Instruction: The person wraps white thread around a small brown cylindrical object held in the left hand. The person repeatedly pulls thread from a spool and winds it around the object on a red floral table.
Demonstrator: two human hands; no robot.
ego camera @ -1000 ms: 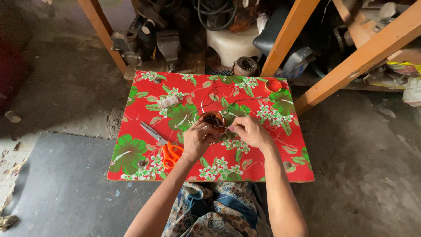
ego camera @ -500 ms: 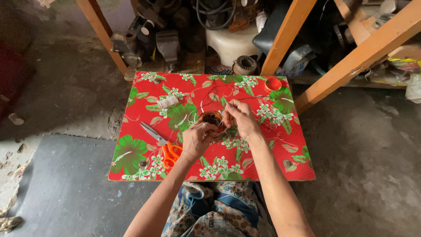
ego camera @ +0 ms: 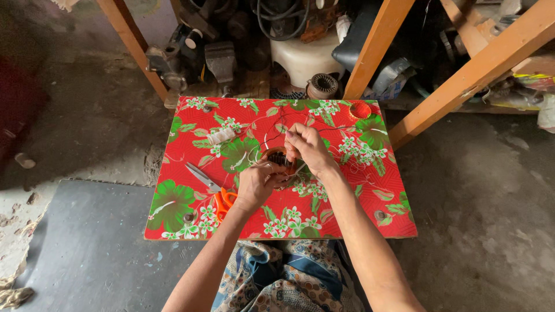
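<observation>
Down low, your left hand (ego camera: pixel 257 184) grips a small copper-wound coil (ego camera: pixel 278 159) at the middle of the red floral table (ego camera: pixel 347 214); your right hand (ego camera: pixel 307 147) pinches its wire. Orange-handled scissors (ego camera: pixel 209 188) lie left of it; bare concrete floor (ego camera: pixel 480 190) surrounds the table.

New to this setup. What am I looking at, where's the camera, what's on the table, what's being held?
No machine here: a person works with two bare hands. The one camera sits on their head and looks down, so the arms enter from the bottom. The left hand holds a small round coil, apparently wound with copper wire, over a low table covered in red floral cloth. The right hand pinches something thin at the coil's top, too small to identify. Also on the table: orange-handled scissors, a white spool, and loose thin wire. Behind stand wooden beams and old machine parts.
</observation>
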